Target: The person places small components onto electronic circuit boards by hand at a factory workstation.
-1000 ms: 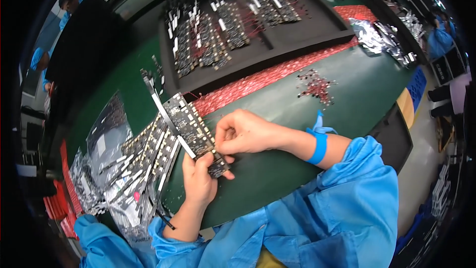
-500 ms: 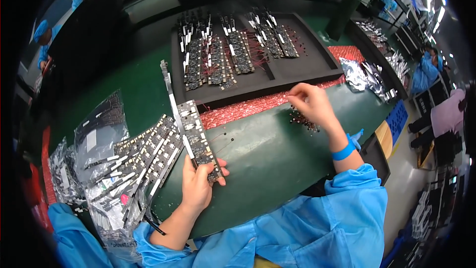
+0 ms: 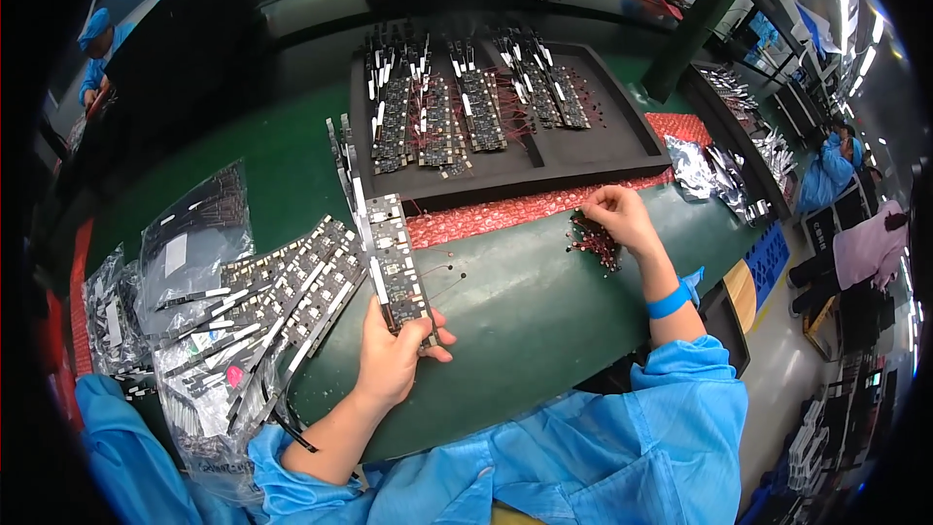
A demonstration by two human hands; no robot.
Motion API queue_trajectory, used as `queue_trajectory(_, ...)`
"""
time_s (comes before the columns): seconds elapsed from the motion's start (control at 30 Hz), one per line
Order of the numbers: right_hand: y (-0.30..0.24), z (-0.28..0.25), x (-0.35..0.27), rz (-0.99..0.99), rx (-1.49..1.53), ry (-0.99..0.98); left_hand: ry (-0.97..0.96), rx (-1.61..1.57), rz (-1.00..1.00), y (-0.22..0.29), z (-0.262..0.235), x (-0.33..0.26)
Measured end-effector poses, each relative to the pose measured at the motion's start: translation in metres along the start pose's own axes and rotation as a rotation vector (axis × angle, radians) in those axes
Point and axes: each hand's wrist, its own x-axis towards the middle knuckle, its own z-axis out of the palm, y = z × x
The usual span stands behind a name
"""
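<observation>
My left hand [image 3: 391, 362] is closed around the lower end of a long, narrow circuit board [image 3: 393, 245], held up at a tilt with its black and white flex cables [image 3: 352, 170] pointing away. Two thin wires [image 3: 442, 272] with small dark round tips stick out beside the board. Over on the right, the thumb and fingers of my right hand [image 3: 627, 222] are pinched together above a small pile of tiny red-and-black wired parts [image 3: 597, 251]. Whatever lies between those fingertips is too small to make out. A blue band [image 3: 673, 299] circles my right wrist.
A black foam tray [image 3: 583, 157] holds rows of circuit boards [image 3: 484, 124] with red wires. Red bubble wrap [image 3: 466, 226] shows along its near side. More boards [image 3: 292, 282] lie on plastic bags [image 3: 190, 233] at left. Silvery bags [image 3: 692, 167] sit at right. Co-workers work beyond.
The whole view has shifted slightly. My right fingertips have come a little nearer to the pile of wired parts. My left hand keeps its hold on the circuit board.
</observation>
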Motion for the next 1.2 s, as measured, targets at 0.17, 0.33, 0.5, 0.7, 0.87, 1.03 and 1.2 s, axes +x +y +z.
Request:
queue_trajectory(0.17, -0.008, -0.011, -0.006, 0.025, 0.561, 0.093, -0.009, -0.001, -0.003, 0.0, -0.002, -0.001)
queue_trajectory(0.33, -0.011, 0.001, -0.015, -0.196, 0.357, 0.239, -0.028, 0.012, -0.007, 0.002, 0.0, -0.001)
queue_trajectory(0.5, -0.1, 0.028, -0.042, -0.596, 0.18, -0.398, -0.041, -0.01, 0.04, 0.002, -0.005, -0.002)
queue_trajectory(0.7, -0.127, 0.057, -0.045, -0.633, 0.215, -0.745, -0.097, -0.013, 0.088, 0.009, -0.003, -0.004)
queue_trajectory(0.87, -0.119, 0.064, -0.042, -0.572, 0.188, -0.886, -0.196, -0.008, 0.081, 0.007, -0.004, -0.003)
queue_trajectory(1.03, -0.114, 0.069, -0.039, -0.581, 0.16, -0.942, -0.224, 0.022, 0.078, 0.006, -0.004, -0.002)
queue_trajectory(1.2, -0.111, 0.074, -0.043, -0.618, 0.227, -0.804, -0.172, 0.004, 0.063, 0.004, -0.005, -0.001)
